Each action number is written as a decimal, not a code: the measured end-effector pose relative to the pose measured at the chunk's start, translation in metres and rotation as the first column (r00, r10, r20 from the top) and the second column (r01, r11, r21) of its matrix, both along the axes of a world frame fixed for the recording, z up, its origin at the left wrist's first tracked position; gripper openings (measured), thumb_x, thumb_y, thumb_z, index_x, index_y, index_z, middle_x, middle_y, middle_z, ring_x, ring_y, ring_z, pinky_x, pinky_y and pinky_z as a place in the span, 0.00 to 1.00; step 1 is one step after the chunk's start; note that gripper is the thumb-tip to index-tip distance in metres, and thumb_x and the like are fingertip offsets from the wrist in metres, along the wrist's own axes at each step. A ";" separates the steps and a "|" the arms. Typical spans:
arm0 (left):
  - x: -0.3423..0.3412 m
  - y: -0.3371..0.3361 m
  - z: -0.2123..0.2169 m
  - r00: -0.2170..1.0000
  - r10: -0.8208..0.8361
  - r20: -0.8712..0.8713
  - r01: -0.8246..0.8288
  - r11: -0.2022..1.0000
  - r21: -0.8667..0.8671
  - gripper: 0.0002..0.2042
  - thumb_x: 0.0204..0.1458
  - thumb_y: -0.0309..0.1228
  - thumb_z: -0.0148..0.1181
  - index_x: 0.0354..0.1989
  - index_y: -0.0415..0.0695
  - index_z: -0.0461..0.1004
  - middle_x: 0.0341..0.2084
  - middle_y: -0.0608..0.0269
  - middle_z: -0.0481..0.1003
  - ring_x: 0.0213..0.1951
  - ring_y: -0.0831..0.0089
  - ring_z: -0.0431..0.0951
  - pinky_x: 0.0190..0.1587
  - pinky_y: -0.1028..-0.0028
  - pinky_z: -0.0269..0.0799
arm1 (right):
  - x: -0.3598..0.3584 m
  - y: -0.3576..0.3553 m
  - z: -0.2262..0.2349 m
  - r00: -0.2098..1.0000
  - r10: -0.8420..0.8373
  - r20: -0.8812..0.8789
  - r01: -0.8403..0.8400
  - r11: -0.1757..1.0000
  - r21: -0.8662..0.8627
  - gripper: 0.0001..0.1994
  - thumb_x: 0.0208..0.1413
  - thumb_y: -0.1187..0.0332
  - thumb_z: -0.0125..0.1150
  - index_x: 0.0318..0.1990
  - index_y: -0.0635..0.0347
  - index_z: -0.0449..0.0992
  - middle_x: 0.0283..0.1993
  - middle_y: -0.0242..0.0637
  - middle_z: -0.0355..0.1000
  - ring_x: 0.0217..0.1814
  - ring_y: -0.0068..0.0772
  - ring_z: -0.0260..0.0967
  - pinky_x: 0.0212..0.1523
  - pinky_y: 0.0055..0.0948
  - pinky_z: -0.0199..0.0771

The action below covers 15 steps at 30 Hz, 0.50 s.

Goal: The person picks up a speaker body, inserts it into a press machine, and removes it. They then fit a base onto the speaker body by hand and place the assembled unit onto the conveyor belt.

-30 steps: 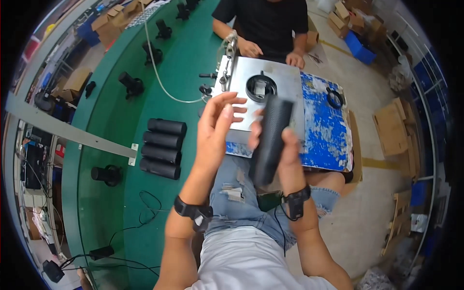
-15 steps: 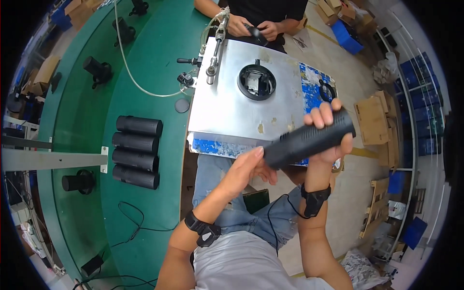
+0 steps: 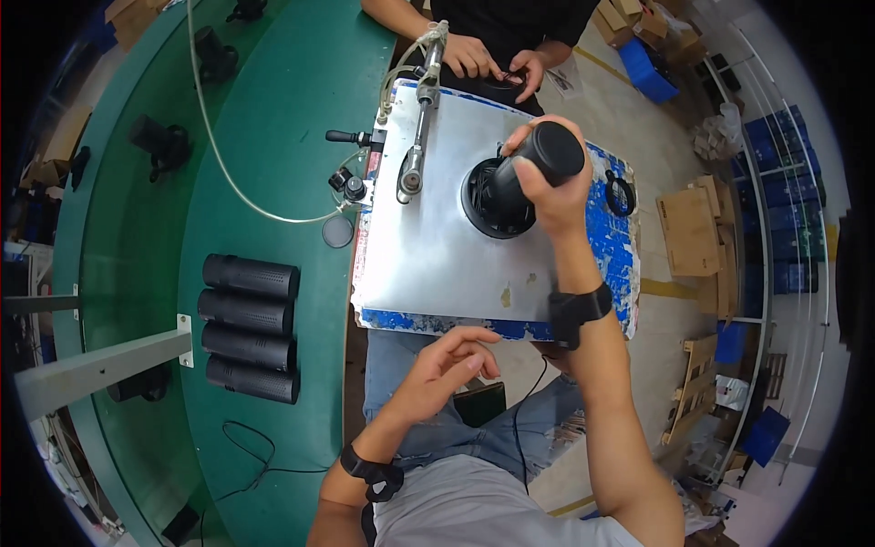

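My right hand (image 3: pixel 563 202) is wrapped round a black cylindrical housing (image 3: pixel 558 149). The housing leans over a round black ring fixture (image 3: pixel 499 230) on a metal plate (image 3: pixel 428 264), its lower end at the ring's opening. I cannot tell how far it sits inside. My left hand (image 3: pixel 445 372) hovers near the plate's front edge, holding nothing, fingers loosely bent and apart. An air-line clamp (image 3: pixel 416 164) with a metal rod stands on the plate, left of the ring.
Several black cylinders (image 3: pixel 248 313) lie in a row on the green table (image 3: pixel 310 301), near a dark disc (image 3: pixel 338 232). A black ring part (image 3: pixel 620 194) rests at the plate's right. Across the plate, another person's hands (image 3: pixel 497 68) handle a small dark part. Cartons (image 3: pixel 690 232) stand right.
My right hand has carried the cylinder forward and left, tilting it over the ring fixture. My left hand has let go of it and dropped back. The view has shifted slightly.
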<state>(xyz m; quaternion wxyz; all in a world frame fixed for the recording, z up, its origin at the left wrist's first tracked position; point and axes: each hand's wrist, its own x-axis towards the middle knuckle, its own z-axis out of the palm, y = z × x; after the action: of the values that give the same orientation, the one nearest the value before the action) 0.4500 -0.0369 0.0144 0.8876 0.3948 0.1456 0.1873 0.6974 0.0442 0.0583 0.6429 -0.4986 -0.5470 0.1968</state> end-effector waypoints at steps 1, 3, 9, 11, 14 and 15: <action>0.001 0.004 0.002 1.000 -0.010 0.000 0.010 1.000 -0.008 0.16 0.60 0.31 0.47 0.54 0.38 0.65 0.33 0.60 0.75 0.40 0.75 0.74 0.44 0.76 0.68 | 0.000 0.000 -0.003 1.000 -0.015 -0.007 0.015 0.999 0.028 0.21 0.44 0.74 0.62 0.47 0.63 0.64 0.37 0.42 0.70 0.40 0.33 0.69 0.46 0.32 0.70; -0.001 0.015 0.010 0.999 0.005 0.034 -0.006 0.999 0.050 0.14 0.59 0.28 0.47 0.52 0.37 0.66 0.32 0.60 0.75 0.39 0.74 0.75 0.45 0.75 0.69 | -0.010 -0.002 -0.013 0.999 -0.022 -0.030 0.023 0.999 0.048 0.22 0.43 0.75 0.62 0.48 0.63 0.64 0.37 0.41 0.70 0.40 0.33 0.70 0.47 0.32 0.70; -0.007 0.054 0.025 0.961 0.275 -0.014 -0.270 0.952 0.146 0.10 0.59 0.26 0.48 0.46 0.37 0.69 0.31 0.61 0.74 0.36 0.79 0.72 0.41 0.78 0.67 | -0.022 -0.005 -0.028 0.965 -0.258 0.054 0.252 0.963 0.092 0.23 0.43 0.78 0.64 0.48 0.63 0.63 0.38 0.39 0.71 0.40 0.29 0.69 0.48 0.31 0.70; -0.006 0.087 0.033 0.865 0.501 -0.031 -0.456 0.810 0.369 0.08 0.58 0.26 0.50 0.43 0.36 0.70 0.29 0.62 0.74 0.33 0.79 0.72 0.39 0.78 0.67 | -0.029 -0.007 -0.022 0.901 -0.422 0.103 0.410 0.904 0.121 0.20 0.45 0.77 0.65 0.46 0.63 0.65 0.38 0.37 0.71 0.40 0.27 0.69 0.48 0.29 0.69; 0.009 0.163 0.036 0.709 0.703 0.051 -0.592 0.554 0.585 0.10 0.55 0.29 0.53 0.41 0.36 0.71 0.29 0.60 0.76 0.32 0.78 0.73 0.38 0.77 0.68 | -0.039 -0.006 -0.012 0.882 -0.462 0.097 0.454 0.886 0.088 0.17 0.46 0.76 0.65 0.44 0.63 0.67 0.38 0.36 0.72 0.39 0.26 0.68 0.49 0.28 0.68; 0.016 0.192 0.028 0.674 0.738 0.034 -0.572 0.492 0.657 0.11 0.55 0.31 0.54 0.41 0.36 0.72 0.31 0.58 0.77 0.33 0.75 0.74 0.39 0.76 0.69 | -0.038 -0.006 -0.013 0.886 -0.449 0.117 0.442 0.893 0.082 0.15 0.46 0.75 0.64 0.42 0.63 0.68 0.38 0.37 0.72 0.39 0.27 0.69 0.49 0.29 0.69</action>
<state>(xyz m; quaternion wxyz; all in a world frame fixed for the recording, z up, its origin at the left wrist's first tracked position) 0.4658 0.1547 0.0424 0.5387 0.5960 0.3269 0.4977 0.6591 0.0377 0.0457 0.6461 -0.6055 -0.4646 -0.0041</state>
